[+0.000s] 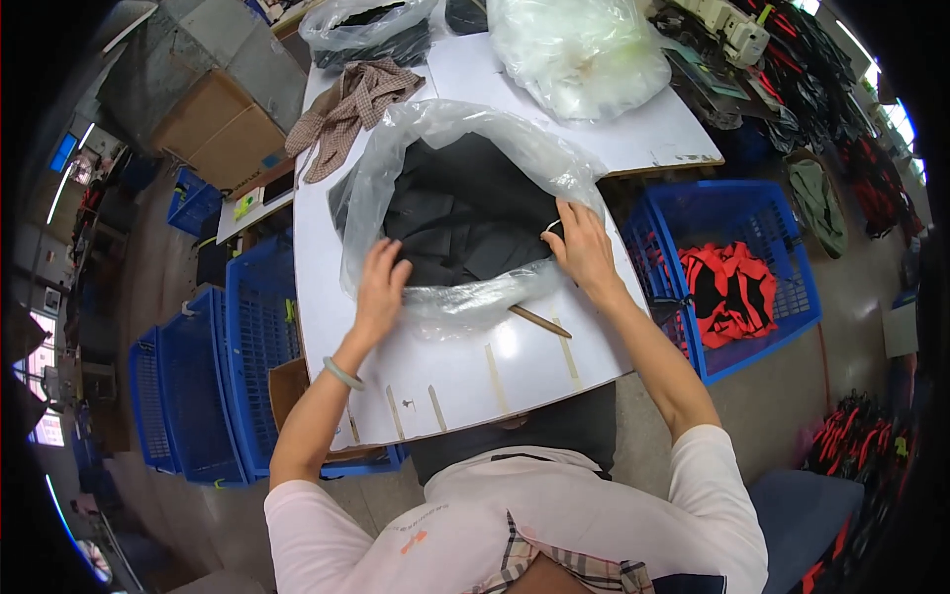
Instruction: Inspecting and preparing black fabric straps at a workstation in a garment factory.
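Note:
A big clear plastic bag (465, 129) lies open on the white table (455, 376), with dark folded garments (460, 213) inside it. My left hand (381, 287) rests on the bag's near left rim, fingers up and apart, a pale bangle on the wrist. My right hand (584, 247) grips the bag's right rim, fingers closed on the plastic. A thin wooden stick (539, 321) lies on the table just under the bag's near edge.
A checked brown cloth (346, 109) and more plastic bags (579, 49) lie at the table's far end. Blue crates (237, 366) stand to the left; another blue crate (782, 287) with red and black garments is on the right. Cardboard boxes (218, 124) sit far left.

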The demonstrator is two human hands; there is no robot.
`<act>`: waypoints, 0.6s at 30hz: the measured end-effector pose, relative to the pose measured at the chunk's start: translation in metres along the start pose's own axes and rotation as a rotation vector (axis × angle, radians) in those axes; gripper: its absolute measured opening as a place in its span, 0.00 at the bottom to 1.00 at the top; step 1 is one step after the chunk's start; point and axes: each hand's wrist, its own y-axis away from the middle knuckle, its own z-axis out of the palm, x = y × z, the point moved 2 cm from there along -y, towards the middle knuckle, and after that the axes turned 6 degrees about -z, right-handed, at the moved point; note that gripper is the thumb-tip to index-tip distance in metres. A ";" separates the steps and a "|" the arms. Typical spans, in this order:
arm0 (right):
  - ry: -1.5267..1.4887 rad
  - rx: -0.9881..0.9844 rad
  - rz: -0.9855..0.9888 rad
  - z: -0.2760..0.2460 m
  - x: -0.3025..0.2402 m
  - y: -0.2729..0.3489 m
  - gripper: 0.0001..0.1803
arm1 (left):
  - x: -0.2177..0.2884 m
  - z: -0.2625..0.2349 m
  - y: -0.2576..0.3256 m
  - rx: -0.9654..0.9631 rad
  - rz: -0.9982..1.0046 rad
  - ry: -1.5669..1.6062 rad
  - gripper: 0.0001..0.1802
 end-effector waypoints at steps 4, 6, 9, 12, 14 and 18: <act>-0.051 0.167 -0.320 -0.031 -0.055 0.037 0.20 | -0.014 -0.009 -0.012 0.014 -0.046 0.026 0.25; -0.115 -0.020 -0.210 -0.024 -0.067 0.086 0.18 | 0.016 -0.013 0.001 -0.033 0.101 -0.098 0.28; -0.076 -0.113 0.011 -0.017 -0.070 0.115 0.16 | 0.046 -0.004 0.025 -0.156 0.308 -0.320 0.35; -0.109 -0.123 -0.080 -0.006 -0.059 0.118 0.11 | 0.041 0.007 0.034 -0.172 0.320 -0.495 0.39; -0.155 -0.164 -0.156 -0.005 -0.047 0.118 0.10 | 0.021 0.020 0.026 -0.030 0.256 -0.560 0.38; -0.202 -0.188 -0.234 -0.027 -0.027 0.120 0.08 | 0.001 0.034 -0.016 0.173 0.238 -0.619 0.34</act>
